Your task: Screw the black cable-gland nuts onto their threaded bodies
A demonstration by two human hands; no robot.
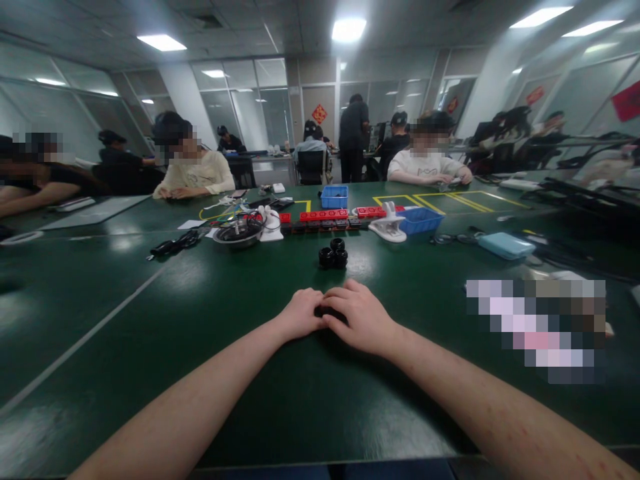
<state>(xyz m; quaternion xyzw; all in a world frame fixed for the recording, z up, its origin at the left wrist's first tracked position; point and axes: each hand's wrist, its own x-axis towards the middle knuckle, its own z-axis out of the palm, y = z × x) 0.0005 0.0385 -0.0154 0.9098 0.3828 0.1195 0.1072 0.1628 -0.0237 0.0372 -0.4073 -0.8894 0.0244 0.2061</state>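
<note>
My left hand (303, 313) and my right hand (359, 318) meet low over the green table (240, 387), their fingertips touching or nearly so. Both sets of fingers are curled inward. A dark patch shows between them; whether it is a small black object or shadow I cannot make out. Just beyond my fingers stand several black, round, glossy pieces (333, 256), grouped closely with one on top of the others. They are apart from both hands.
Farther back lies a row of red and black blocks (325, 217) between white clip stands (390, 227). Blue bins (420, 220), a round metal dish (239, 233), black cables (175, 245) and a light-blue case (506, 245) lie around. People sit across the table.
</note>
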